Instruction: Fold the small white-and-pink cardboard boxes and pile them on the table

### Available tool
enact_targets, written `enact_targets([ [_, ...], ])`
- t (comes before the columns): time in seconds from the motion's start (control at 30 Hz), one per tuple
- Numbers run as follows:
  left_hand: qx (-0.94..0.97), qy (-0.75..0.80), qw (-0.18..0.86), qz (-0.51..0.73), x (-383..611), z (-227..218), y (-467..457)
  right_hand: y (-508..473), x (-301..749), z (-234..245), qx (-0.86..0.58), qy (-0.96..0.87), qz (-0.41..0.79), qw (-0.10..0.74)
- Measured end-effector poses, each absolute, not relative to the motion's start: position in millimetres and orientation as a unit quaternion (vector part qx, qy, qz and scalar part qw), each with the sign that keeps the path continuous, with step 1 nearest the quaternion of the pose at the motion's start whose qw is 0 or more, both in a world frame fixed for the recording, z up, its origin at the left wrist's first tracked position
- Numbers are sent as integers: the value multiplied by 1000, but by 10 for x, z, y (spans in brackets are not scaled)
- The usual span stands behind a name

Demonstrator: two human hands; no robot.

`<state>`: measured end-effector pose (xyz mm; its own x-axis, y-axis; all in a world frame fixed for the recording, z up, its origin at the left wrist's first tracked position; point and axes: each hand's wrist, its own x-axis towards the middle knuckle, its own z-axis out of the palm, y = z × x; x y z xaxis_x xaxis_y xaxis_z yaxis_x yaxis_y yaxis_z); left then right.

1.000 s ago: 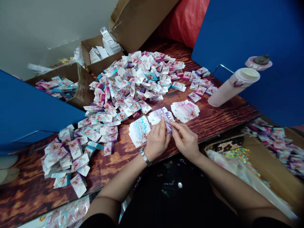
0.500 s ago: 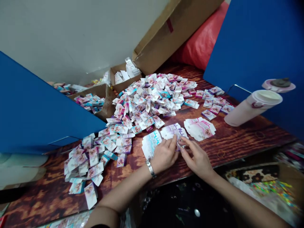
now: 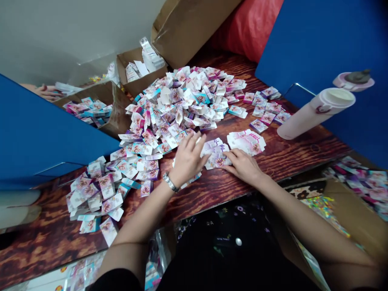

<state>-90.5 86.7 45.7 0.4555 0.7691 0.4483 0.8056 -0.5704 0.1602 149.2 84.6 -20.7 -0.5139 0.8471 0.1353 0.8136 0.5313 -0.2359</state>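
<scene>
Now left hand (image 3: pixel 188 159) spread wide, palm down; right hand (image 3: pixel 243 166) open, touching flattened cartons (image 3: pixel 216 155)

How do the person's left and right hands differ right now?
The left hand wears a metal link bracelet, while the right hand has a bare wrist. The left hand is arched with its fingers spread, while the right hand lies flatter and lower. The left hand is nearer the big heap of flat printed cartons, while the right hand's fingertips reach the fanned cartons. Both are bare and palm-down.
</scene>
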Motion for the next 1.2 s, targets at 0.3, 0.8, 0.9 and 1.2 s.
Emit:
enact_targets([
  [0.3,-879,-468,-19,-92,-582,-57,552,753,1430,-254,-519,-844,7,136],
  [0.8,-897,-432,41,-86,-586,183,589,821,1413,41,-483,-672,424,368],
  [0.9,-894,-439,7,-86,-635,234,583,826,1423,104,-448,-667,487,342],
  [1.2,-882,-456,-24,-116,-576,246,544,853,1423,107,-461,-703,439,318],
])
